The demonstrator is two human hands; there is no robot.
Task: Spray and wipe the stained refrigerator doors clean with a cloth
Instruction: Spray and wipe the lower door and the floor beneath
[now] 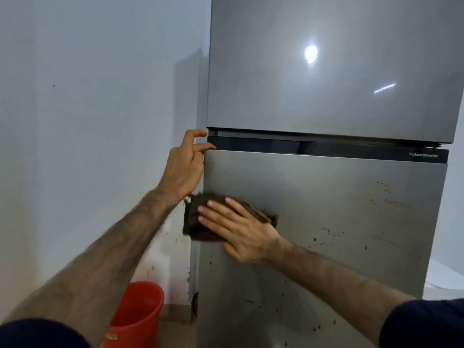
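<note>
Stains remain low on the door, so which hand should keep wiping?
Right hand: it lies flat on the cloth against the lower door. The left hand holds the door's edge, without a cloth.

"ProSmartInverter" in pale letters on the dark strip (326,149) between the refrigerator doors, bucket (135,315) label unreadable

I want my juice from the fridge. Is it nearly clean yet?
Not yet. The top door already looks clean. The right hand is pressing the cloth on the bottom door; the left hand steadies its edge. Brown spots remain lower down.
</note>
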